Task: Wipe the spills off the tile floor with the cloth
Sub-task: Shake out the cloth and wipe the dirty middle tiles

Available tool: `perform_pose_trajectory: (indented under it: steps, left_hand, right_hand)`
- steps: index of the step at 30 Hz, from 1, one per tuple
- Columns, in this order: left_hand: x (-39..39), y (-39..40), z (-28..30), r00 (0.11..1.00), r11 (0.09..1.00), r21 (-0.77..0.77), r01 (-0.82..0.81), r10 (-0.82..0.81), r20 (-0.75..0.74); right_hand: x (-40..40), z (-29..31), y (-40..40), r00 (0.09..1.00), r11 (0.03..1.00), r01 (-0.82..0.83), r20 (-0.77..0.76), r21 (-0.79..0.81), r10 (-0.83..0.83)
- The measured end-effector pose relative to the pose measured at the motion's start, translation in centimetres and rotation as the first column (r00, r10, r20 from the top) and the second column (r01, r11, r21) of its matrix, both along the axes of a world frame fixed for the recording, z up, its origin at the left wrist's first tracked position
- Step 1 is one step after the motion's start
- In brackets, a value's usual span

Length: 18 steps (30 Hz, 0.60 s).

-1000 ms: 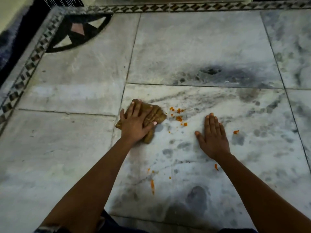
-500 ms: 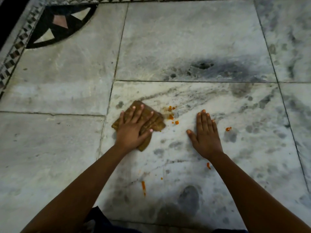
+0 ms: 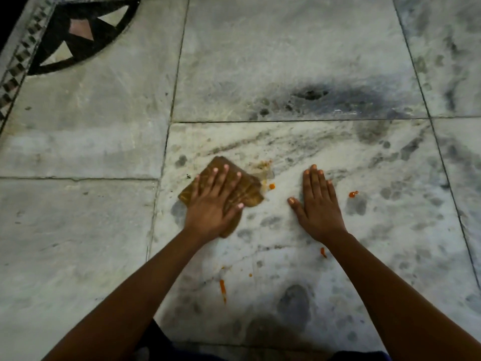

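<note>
A folded brown cloth (image 3: 248,194) lies on the grey-white marble tile floor (image 3: 286,58). My left hand (image 3: 213,201) presses flat on the cloth, fingers spread. Just right of the cloth is a smeared orange patch (image 3: 261,168) and an orange drop (image 3: 272,186). My right hand (image 3: 316,204) rests flat on the tile, holding nothing. More orange spills lie around it: a drop (image 3: 353,194) to its right, a fleck (image 3: 323,252) by the wrist, and a streak (image 3: 223,290) between my forearms.
A dark sooty stain (image 3: 312,93) marks the tile ahead. A black inlay with pink and white triangles (image 3: 80,29) and a checkered border (image 3: 13,82) fill the far left corner. Dark clothing (image 3: 166,345) shows at the bottom edge.
My left hand has pushed the cloth right over the cluster of orange spots, leaving a smear there. The right hand has stayed planted. The camera has tilted further down.
</note>
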<state>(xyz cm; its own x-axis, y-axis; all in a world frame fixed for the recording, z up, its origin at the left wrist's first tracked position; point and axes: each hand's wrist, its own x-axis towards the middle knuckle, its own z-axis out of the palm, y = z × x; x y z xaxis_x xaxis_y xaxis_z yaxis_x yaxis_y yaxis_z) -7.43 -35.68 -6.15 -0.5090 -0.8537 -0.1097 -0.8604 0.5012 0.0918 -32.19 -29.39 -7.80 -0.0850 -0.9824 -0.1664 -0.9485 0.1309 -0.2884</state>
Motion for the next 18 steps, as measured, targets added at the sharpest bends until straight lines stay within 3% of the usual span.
perform_pose_trajectory:
  steps: [5, 7, 11, 15, 18]
  left_hand:
    - [-1.1, -6.7, 0.8, 0.964, 0.96, 0.088, -0.265, 0.262, 0.046]
    - [-4.1, -8.8, 1.2, 0.956, 0.947, 0.13, -0.293, 0.288, 0.059]
    - [-7.9, -5.7, 1.2, 0.994, 0.986, 0.125, -0.106, 0.101, 0.049]
    - [-3.5, -1.0, 0.5, 0.998, 0.995, 0.083, 0.063, -0.064, 0.003]
    - [0.0, -1.4, 0.2, 0.998, 0.997, 0.033, 0.068, -0.067, -0.01]
  right_hand:
    - [0.2, 0.4, -0.2, 1.0, 0.999, 0.0, -0.018, 0.034, 0.001]
    - [0.1, 0.4, -0.4, 1.0, 1.0, -0.006, -0.021, 0.031, 0.007]
    - [0.1, 0.2, -0.1, 1.0, 1.0, 0.0, -0.015, 0.007, 0.0]
    - [-0.1, 0.1, 0.0, 1.0, 1.0, -0.004, 0.007, 0.001, 0.004]
    - [-0.2, 0.2, 0.0, 1.0, 1.0, -0.006, 0.024, 0.014, 0.006]
